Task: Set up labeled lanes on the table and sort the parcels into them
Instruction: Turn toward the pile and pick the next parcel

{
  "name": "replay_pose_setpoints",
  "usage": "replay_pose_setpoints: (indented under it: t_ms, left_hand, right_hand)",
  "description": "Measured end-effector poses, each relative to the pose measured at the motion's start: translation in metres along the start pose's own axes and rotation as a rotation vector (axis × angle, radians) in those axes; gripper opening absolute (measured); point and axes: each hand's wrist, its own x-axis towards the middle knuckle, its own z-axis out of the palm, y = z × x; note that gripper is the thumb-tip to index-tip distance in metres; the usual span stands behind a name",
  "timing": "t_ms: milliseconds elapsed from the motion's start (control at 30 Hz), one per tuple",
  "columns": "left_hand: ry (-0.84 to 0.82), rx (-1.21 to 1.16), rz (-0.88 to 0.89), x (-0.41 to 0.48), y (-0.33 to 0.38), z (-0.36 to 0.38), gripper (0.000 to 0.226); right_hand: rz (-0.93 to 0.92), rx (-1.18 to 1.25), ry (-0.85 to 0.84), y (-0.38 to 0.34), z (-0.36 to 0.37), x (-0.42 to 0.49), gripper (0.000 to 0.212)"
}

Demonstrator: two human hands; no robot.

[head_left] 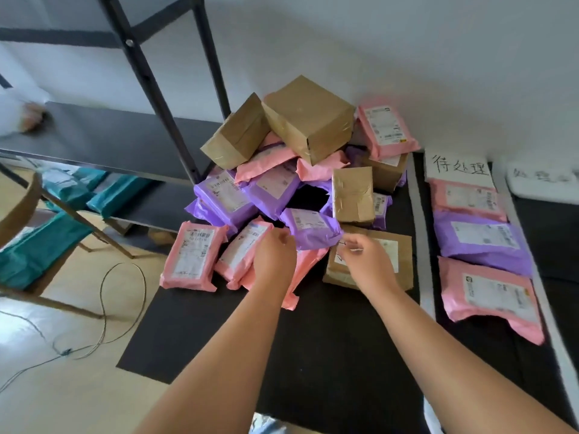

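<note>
A person's two bare arms reach over a black table point(329, 346) toward a heap of parcels point(291, 170) stacked against the far wall: brown taped boxes on top, pink and purple mailers below. The left hand point(274, 260), fingers curled, sits at the near-left corner of a purple mailer point(310, 228) on the near edge of the heap. The right hand point(368, 264), fingers drawn toward the thumb, hovers by the mailer's near-right corner, above a flat brown parcel point(398, 261). Whether either hand actually grips the mailer cannot be told.

To the right, two pale tape strips point(421, 233) mark a lane headed by a handwritten label sheet point(459, 167). In the lane lie a pink parcel point(468, 198), a purple parcel point(482, 239) and a second pink parcel point(492, 296), far to near. A blurred second label point(545, 180) lies further right. On the left stands a dark shelf rack point(103, 136) with teal packages point(37, 249) under it.
</note>
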Motion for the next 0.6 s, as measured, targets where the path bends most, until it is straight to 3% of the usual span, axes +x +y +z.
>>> replay_pose_setpoints:
  t_ms: [300,600]
  left_hand:
    - [-0.291,0.236,0.000,0.065,-0.009,0.010,0.028]
    - [-0.216,0.044,-0.005,0.054,0.001,-0.005,0.021]
  right_hand:
    - [0.149,0.028,0.119,-0.006,0.031,0.001,0.029]
    - [0.162,0.044,0.151,-0.005,0.013,-0.006,0.035]
